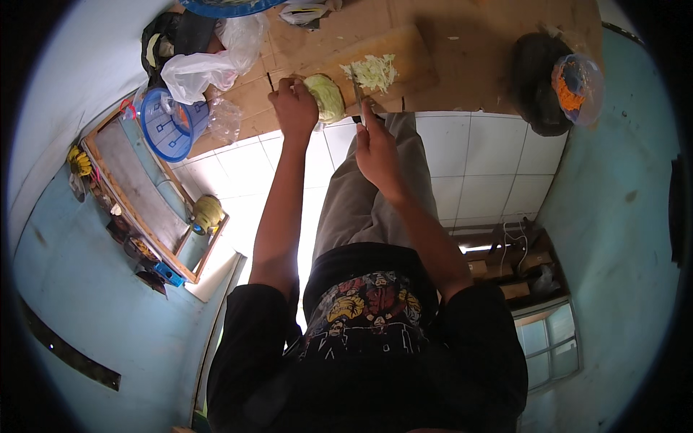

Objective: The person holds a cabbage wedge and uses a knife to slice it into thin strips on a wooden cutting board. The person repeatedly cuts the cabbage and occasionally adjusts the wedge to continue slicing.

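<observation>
My right hand [375, 149] grips a knife [356, 92], its blade reaching up to the left edge of a pile of shredded cabbage [376, 72]. That pile lies on a wooden cutting board [414, 48]. A piece of cabbage [325, 98] sits at the board's left end, near the front edge of the cardboard-covered table. Just left of the cabbage is my left hand [295, 105], its fingers curled in; what lies between them, if anything, is hidden.
Blue plastic basket [165, 125] and white plastic bags [208, 70] stand at the table's left. A blue basin [233, 6] shows at the top edge. On the right, a plastic container of shredded orange food [571, 94] is beside a black plastic bag [538, 81].
</observation>
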A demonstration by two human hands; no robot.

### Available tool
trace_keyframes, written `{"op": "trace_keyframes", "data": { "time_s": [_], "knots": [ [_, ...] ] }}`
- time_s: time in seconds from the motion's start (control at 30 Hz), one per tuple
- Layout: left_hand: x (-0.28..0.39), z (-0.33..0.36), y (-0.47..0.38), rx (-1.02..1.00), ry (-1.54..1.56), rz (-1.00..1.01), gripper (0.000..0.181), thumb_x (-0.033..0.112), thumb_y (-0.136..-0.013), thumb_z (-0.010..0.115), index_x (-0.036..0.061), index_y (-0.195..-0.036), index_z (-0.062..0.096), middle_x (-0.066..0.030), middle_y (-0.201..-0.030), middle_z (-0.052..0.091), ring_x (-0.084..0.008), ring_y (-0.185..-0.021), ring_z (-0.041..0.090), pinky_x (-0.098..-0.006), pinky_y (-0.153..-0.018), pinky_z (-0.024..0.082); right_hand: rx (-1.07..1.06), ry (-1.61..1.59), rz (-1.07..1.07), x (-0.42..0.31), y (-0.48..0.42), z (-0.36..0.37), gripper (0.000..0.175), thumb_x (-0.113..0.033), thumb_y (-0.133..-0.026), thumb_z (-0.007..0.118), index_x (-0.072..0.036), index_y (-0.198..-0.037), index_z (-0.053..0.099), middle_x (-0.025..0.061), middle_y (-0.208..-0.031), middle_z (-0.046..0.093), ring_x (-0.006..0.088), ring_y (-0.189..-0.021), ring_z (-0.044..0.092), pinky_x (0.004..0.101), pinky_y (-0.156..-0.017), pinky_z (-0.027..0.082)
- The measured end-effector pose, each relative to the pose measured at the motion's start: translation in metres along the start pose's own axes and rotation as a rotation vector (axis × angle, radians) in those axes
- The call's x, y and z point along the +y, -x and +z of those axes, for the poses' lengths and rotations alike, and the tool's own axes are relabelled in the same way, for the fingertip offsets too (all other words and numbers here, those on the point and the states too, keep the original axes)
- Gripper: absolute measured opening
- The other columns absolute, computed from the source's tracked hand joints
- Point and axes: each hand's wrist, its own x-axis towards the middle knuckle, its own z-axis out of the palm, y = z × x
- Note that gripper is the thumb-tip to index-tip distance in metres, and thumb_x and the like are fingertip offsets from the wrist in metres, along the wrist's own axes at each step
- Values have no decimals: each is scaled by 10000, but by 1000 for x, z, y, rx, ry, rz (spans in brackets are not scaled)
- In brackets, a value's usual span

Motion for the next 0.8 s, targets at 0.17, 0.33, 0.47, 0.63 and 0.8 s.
{"op": "trace_keyframes", "data": {
  "time_s": [0.17, 0.33, 0.47, 0.63, 0.8],
  "knots": [
    [7, 2, 9, 102, 200, 404, 218, 162, -1061, 630, 45, -1222, 719, -221, -1213, 659, -404, -1113, 608, -513, -1025, 475, -90, -80, 61, 7, 5, -7, 503, -69, -1124, 635, -116, -1623, 594, 88, -913, 660, 119, -784, 581, 277, -752, 516],
    [1, 25, 0, 55, 201, 619, 145, 83, -1008, 655, 47, -1136, 713, -175, -1213, 704, -361, -1137, 582, -476, -1027, 445, -174, -199, 179, -5, 2, 0, 507, -84, -1129, 645, -134, -1631, 593, 42, -881, 645, 101, -739, 558, 257, -727, 498],
    [-5, 31, 5, 86, 308, 531, 144, 47, -983, 654, 37, -1118, 705, -172, -1132, 701, -354, -1091, 565, -465, -998, 446, -229, -264, 357, -16, 1, -2, 541, -30, -1111, 625, -146, -1638, 586, 90, -842, 650, 141, -716, 586, 283, -737, 529],
    [-9, 33, 3, 75, 295, 545, 162, 29, -977, 635, 14, -1136, 661, -174, -1125, 670, -351, -1083, 550, -461, -990, 446, -201, 107, 249, -24, -2, 5, 571, 11, -1070, 615, -144, -1619, 598, 216, -950, 749, 317, -808, 754, 384, -769, 596],
    [-14, 36, 0, 72, 335, 556, 182, 15, -977, 624, 7, -1159, 632, -190, -1131, 661, -359, -1107, 540, -462, -989, 441, -197, 71, 241, -20, -5, 17, 602, -28, -1069, 611, -156, -1653, 545, 240, -939, 743, 405, -845, 750, 495, -768, 588]
  ]
}}
